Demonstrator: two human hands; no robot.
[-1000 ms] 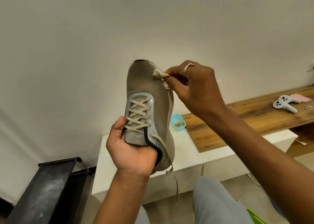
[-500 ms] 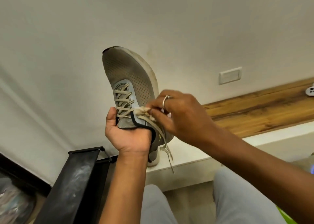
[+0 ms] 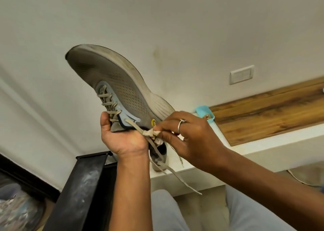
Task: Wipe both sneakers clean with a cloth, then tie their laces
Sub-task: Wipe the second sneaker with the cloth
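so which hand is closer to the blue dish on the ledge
Right. The right hand, pinching the cloth, is just below the blue dish; the left hand grips the sneaker farther off.

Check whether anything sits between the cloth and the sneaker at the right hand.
Yes. A loose lace crosses the sneaker's collar right under the cloth pinched by the right hand; the left hand grips just beside it.

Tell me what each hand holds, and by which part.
Left hand grips the sneaker at its tongue and collar. Right hand pinches the wadded cloth by one end.
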